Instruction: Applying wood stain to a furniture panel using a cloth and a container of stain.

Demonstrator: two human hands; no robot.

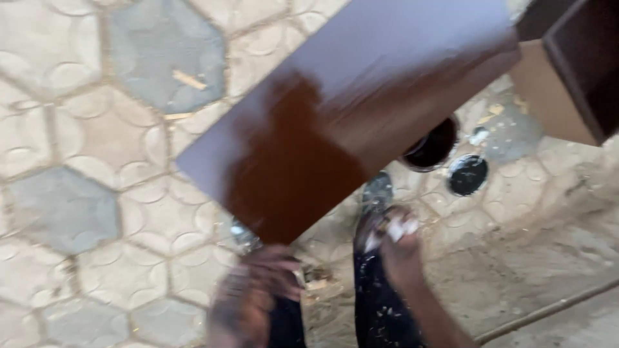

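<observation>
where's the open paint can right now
In the head view the open can sits on the paving right of centre, partly under the glossy brown board, beside its round lid.

Glossy brown board (pixel 348 109) above paved floor (pixel 84 193)

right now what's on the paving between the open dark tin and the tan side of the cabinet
In the head view, small pale scraps of debris lie on the hexagonal paving between the open dark round tin and the tan cabinet side.
</observation>
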